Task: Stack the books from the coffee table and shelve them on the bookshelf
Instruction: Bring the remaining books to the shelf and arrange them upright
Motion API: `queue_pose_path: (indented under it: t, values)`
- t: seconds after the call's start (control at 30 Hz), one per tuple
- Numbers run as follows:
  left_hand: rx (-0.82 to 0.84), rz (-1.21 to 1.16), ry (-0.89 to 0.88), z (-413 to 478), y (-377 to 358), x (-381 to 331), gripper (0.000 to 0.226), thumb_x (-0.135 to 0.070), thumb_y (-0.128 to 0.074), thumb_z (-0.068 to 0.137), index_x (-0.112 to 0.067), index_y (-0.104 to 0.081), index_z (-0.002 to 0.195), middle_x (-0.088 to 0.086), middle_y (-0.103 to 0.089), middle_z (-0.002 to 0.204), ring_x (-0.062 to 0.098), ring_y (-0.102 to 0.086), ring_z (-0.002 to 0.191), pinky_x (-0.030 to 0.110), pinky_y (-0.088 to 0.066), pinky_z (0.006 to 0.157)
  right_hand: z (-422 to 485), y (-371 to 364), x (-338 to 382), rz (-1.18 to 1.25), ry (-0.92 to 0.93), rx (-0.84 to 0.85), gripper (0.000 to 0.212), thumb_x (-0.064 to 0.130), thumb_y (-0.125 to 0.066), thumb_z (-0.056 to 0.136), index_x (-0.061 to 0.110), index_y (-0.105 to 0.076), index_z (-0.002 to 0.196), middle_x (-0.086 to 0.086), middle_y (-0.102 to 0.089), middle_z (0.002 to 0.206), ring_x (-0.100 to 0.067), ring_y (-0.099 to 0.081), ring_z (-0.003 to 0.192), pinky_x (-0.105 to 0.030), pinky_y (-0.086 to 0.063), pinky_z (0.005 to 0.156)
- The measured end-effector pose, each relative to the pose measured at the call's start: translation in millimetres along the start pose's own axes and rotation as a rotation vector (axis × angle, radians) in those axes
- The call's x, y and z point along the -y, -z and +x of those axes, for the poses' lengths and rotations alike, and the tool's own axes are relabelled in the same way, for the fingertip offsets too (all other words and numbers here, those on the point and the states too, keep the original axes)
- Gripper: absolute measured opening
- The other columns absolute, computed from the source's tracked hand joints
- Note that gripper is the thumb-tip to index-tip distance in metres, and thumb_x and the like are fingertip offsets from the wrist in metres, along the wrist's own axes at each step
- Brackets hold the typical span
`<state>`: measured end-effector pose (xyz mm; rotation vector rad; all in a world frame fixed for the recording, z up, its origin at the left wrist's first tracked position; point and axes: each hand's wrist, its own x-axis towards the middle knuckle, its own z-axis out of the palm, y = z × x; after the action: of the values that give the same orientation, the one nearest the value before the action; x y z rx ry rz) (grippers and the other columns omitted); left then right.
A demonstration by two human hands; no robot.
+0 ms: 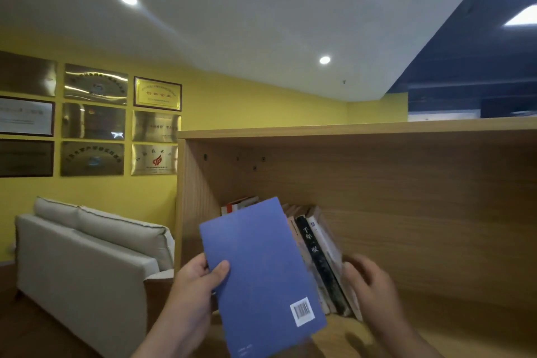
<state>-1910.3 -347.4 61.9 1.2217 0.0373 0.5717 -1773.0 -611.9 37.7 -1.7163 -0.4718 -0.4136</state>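
Gripping the blue book [261, 270] by its left edge, your left hand [193, 296] has its thumb pressed on the back cover and the other fingers curled behind it. In the head view you hold the book up, slightly tilted, with its barcode [302, 311] at the lower right. It sits in front of the open compartment of the wooden bookshelf [406, 212].

Behind it, and partly covered by it, a row of shelved books [322, 259] leans to the left, a black spine among them. Your right hand [370, 285] is to the right of the blue book, at the outer end of that row, with its fingers against or just beside the last leaning volume. The hand is blurred, so you cannot tell whether it grasps that volume or only touches it.

The blue book lies between your two hands, and only the left one holds it.

Left of the bookshelf stands a pale sofa [87, 256] under a yellow wall hung with plaques [96, 119].
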Motion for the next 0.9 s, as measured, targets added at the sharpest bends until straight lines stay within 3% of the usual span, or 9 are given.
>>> queue_pose_path:
  t: [0.07, 0.17, 0.23, 0.33, 0.4, 0.47, 0.6, 0.73, 0.9]
  values:
    - [0.110, -0.006, 0.071, -4, -24, 3, 0.024, -0.009, -0.063, 0.092, -0.013, -0.066, 0.115, 0.012, -0.077, 0.108, 0.033, -0.075, 0.096, 0.047, -0.058, 0.077, -12, 4, 21, 0.306, -0.109, 0.246, 0.024, 0.031, -0.073, 0.092, 0.013, -0.075, 0.106, -0.003, -0.079, 0.097, -0.025, -0.072, 0.090, -0.028, -0.053, 0.071]
    - [0.195, 0.014, 0.093, -9, -62, 16, 0.023, -0.006, -0.062, 0.093, -0.013, -0.066, 0.114, 0.010, -0.077, 0.109, 0.031, -0.074, 0.100, 0.049, -0.057, 0.087, -24, 20, 33, 0.417, -0.242, 0.477, 0.044, 0.017, -0.081, 0.075, 0.005, -0.071, 0.117, -0.016, -0.077, 0.111, -0.032, -0.075, 0.095, -0.036, -0.060, 0.073]
    - [0.237, 0.195, 0.069, -5, -74, 30, 0.016, -0.010, -0.062, 0.096, -0.016, -0.070, 0.109, 0.003, -0.079, 0.103, 0.027, -0.074, 0.099, 0.045, -0.058, 0.088, -24, 40, 34, 0.409, -0.290, 0.410, 0.047, 0.008, -0.084, 0.074, 0.005, -0.069, 0.118, -0.020, -0.076, 0.112, -0.038, -0.074, 0.098, -0.048, -0.061, 0.084]
    - [0.457, 0.747, 0.039, 8, -60, 46, 0.009, -0.040, -0.069, 0.089, -0.038, -0.074, 0.096, -0.030, -0.074, 0.095, -0.001, -0.068, 0.098, 0.016, -0.055, 0.083, -16, 75, 31, 0.246, -0.272, 0.172, 0.030, 0.008, -0.077, 0.083, 0.010, -0.070, 0.112, -0.011, -0.080, 0.099, -0.034, -0.076, 0.091, -0.054, -0.058, 0.089]
    - [0.560, 1.161, 0.029, 18, -42, 60, 0.046, -0.072, -0.066, 0.070, -0.045, -0.071, 0.107, -0.035, -0.063, 0.108, -0.011, -0.054, 0.107, 0.013, -0.045, 0.092, -13, 89, 28, 0.107, -0.197, -0.005, 0.018, 0.008, -0.074, 0.089, 0.016, -0.071, 0.105, 0.002, -0.081, 0.089, -0.022, -0.078, 0.081, -0.042, -0.059, 0.073]
    - [0.567, 1.459, -0.068, 28, -33, 74, 0.073, -0.091, -0.050, 0.060, -0.043, -0.064, 0.114, -0.028, -0.052, 0.118, -0.003, -0.044, 0.115, 0.025, -0.037, 0.101, -8, 92, 22, -0.008, -0.140, -0.135, 0.013, 0.010, -0.073, 0.091, 0.021, -0.072, 0.096, 0.008, -0.080, 0.082, -0.018, -0.076, 0.077, -0.036, -0.058, 0.066]
    - [0.559, 1.476, -0.066, 30, -33, 80, 0.077, -0.095, -0.043, 0.058, -0.049, -0.054, 0.120, -0.027, -0.043, 0.126, 0.000, -0.036, 0.121, 0.032, -0.031, 0.105, 3, 70, 9, -0.175, -0.109, -0.250, 0.017, 0.014, -0.071, 0.092, 0.025, -0.066, 0.079, 0.003, -0.072, 0.073, -0.015, -0.067, 0.070, -0.031, -0.049, 0.060]
    - [0.560, 1.493, -0.065, 29, -33, 80, 0.081, -0.091, -0.044, 0.061, -0.045, -0.055, 0.127, -0.025, -0.042, 0.130, 0.001, -0.033, 0.126, 0.036, -0.029, 0.110, 7, 30, -9, -0.198, -0.188, -0.161, 0.018, 0.017, -0.068, 0.093, 0.029, -0.068, 0.080, 0.007, -0.072, 0.067, -0.010, -0.066, 0.064, -0.027, -0.050, 0.053]
    - [0.547, 1.523, -0.040, 31, -35, 80, 0.078, -0.089, -0.045, 0.061, -0.044, -0.056, 0.124, -0.023, -0.044, 0.129, 0.003, -0.034, 0.126, 0.037, -0.028, 0.109, 17, 6, -34, -0.237, -0.213, 0.042, 0.019, 0.033, -0.075, 0.087, 0.041, -0.063, 0.100, 0.019, -0.072, 0.087, 0.001, -0.066, 0.081, -0.028, -0.057, 0.073]
